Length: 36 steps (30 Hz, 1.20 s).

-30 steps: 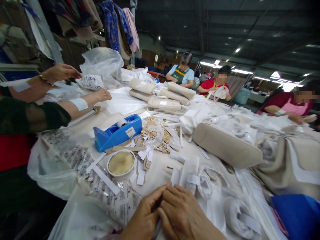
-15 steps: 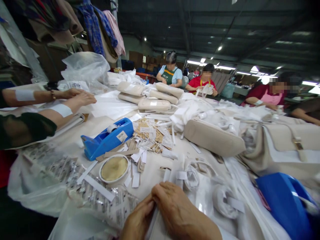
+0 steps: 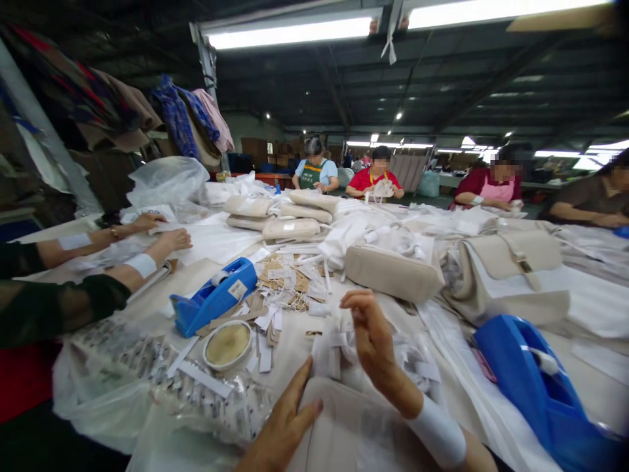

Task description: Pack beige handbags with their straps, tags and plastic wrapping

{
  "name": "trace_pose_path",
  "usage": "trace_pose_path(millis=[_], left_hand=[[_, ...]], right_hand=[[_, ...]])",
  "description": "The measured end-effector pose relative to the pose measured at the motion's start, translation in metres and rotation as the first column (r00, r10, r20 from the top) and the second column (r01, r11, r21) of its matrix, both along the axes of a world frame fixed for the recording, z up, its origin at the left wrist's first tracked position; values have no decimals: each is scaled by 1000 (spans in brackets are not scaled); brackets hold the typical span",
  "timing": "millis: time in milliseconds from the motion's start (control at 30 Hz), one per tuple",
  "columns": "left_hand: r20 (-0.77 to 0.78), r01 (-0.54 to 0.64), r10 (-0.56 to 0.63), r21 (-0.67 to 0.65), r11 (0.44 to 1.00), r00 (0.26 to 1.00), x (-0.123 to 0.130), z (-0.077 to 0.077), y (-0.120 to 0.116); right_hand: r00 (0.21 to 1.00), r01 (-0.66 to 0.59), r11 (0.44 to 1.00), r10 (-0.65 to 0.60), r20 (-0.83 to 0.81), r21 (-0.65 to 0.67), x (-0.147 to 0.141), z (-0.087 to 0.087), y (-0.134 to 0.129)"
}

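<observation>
A beige handbag (image 3: 339, 410) lies in front of me at the bottom of the view. My left hand (image 3: 289, 419) rests along its left edge, thumb and fingers apart. Above the bag, my right hand (image 3: 371, 334) is raised with loosely bent fingers and nothing visible in it. Behind and below that hand are white-wrapped handles (image 3: 417, 357), partly covered by it. A small gold-coloured metal fitting (image 3: 313, 333) shows just beyond the bag. White and brown paper strips (image 3: 265, 354) lie to the left, beside a round white dish (image 3: 227, 345) with a yellowish inside.
Blue tape dispensers stand at left (image 3: 216, 298) and right (image 3: 531, 380). Between them are a heap of tags (image 3: 292, 278) and a beige bag (image 3: 393, 272). A co-worker's hands (image 3: 174, 241) reach in from the left. More beige bags (image 3: 289, 228) are stacked farther back; several people work beyond.
My hands were close together over the bag's edge; now they are apart. The right hand has lifted up and away, and more of the bag shows. The view has tilted upward.
</observation>
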<state>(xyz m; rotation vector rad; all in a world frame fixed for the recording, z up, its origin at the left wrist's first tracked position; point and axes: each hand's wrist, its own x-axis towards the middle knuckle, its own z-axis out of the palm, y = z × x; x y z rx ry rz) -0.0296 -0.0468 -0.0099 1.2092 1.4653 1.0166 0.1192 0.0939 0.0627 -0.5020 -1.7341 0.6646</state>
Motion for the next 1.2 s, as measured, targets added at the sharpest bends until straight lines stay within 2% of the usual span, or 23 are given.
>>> trace_pose_path(millis=[67, 133, 167, 233, 300, 333, 400, 467, 600, 733, 800, 967, 1067, 1133, 1200], left_hand=[[-13, 12, -12, 1, 1000, 1000, 0, 1, -1], [-40, 18, -17, 16, 1000, 999, 0, -4, 0], [-57, 13, -11, 31, 999, 998, 0, -9, 1], [-88, -18, 23, 62, 998, 996, 0, -19, 5], [-113, -48, 54, 54, 997, 992, -2, -28, 11], [-122, -54, 58, 36, 998, 991, -3, -31, 13], [-135, -52, 52, 5, 999, 990, -5, -33, 17], [-135, -42, 40, -13, 999, 990, -8, -30, 20], [-110, -51, 37, -127, 991, 993, -8, -12, 23], [-91, -92, 78, -155, 984, 993, 1, 10, 21], [-89, -132, 119, -146, 981, 989, 7, 18, 20], [2, -178, 178, -84, 980, 984, 13, 28, 21], [68, -165, 169, -64, 984, 983, 12, 22, 24], [138, -132, 136, -34, 991, 981, 10, 12, 25], [205, -107, 104, 4, 994, 973, 9, 2, 25]], right_hand=[[975, 217, 971, -221, -30, -102, 34, 17, 9], [920, 385, 888, -390, 31, -251, 76, 20, 8], [887, 456, 828, -454, 88, -326, 97, 16, 3], [821, 564, 680, -523, 229, -469, 135, -5, -16], [804, 581, 516, -486, 343, -630, 161, -34, -40], [806, 577, 464, -458, 375, -673, 169, -47, -51], [819, 562, 407, -392, 418, -720, 176, -67, -69], [837, 540, 388, -343, 427, -747, 174, -73, -79], [911, 409, 355, -212, 353, -841, 159, -58, -74], [973, 224, 229, -3, 230, -947, 150, -41, -64], [977, 198, 189, 38, 209, -962, 148, -33, -63], [982, 175, 152, 38, 183, -973, 144, -21, -69], [985, 161, 171, 41, 170, -972, 144, -29, -71], [985, 164, 232, 13, 171, -959, 145, -38, -73], [976, 216, 318, -48, 211, -923, 147, -47, -74]])
